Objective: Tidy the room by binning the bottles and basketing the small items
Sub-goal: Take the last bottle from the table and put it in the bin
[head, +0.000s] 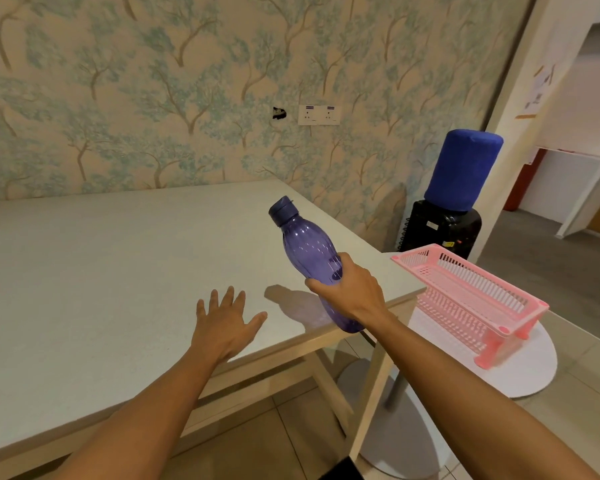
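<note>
A translucent purple bottle [303,251] with a dark cap is held tilted, cap up and to the left, just above the near right corner of the white table [101,271]. My right hand [352,292] is wrapped around its lower half. My left hand [224,323] hovers over the table's front edge, palm down, fingers spread, holding nothing. A pink slatted plastic basket [471,299] stands to the right on a small round white table [534,368]; it looks empty.
A black water dispenser [440,233] with a blue-covered jug stands against the wallpapered wall behind the basket. A tiled floor shows below, and a doorway opens at the far right. The wall has a double socket.
</note>
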Action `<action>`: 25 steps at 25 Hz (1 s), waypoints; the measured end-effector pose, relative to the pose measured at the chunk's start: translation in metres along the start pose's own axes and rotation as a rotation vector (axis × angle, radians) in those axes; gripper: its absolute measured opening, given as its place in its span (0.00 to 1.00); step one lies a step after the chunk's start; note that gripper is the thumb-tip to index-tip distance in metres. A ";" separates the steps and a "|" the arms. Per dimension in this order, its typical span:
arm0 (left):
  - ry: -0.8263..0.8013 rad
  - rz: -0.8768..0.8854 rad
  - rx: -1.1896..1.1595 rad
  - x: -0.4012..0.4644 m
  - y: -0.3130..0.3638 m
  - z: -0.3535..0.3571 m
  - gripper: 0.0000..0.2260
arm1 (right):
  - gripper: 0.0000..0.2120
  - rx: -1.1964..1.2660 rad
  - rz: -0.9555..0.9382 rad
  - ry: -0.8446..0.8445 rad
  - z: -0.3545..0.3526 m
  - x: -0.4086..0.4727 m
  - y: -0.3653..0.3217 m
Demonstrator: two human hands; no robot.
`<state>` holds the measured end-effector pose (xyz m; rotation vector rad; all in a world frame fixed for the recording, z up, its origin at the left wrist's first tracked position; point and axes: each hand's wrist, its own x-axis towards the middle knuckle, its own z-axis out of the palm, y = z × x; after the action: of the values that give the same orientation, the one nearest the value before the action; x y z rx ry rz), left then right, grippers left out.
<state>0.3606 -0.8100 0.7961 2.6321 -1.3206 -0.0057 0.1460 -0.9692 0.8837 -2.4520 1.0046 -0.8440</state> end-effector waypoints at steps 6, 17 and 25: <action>-0.004 0.015 -0.022 0.000 -0.002 0.000 0.51 | 0.32 0.361 0.138 0.022 -0.026 -0.042 0.006; -0.017 0.149 -0.046 -0.015 0.002 -0.009 0.43 | 0.25 0.600 0.356 -0.135 -0.006 -0.179 0.046; 0.064 0.265 -0.255 -0.066 0.040 -0.009 0.44 | 0.33 0.593 0.518 -0.186 0.014 -0.229 0.073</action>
<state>0.2902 -0.7793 0.8065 2.2166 -1.5249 -0.0478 -0.0125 -0.8518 0.7449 -1.6358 1.0610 -0.6063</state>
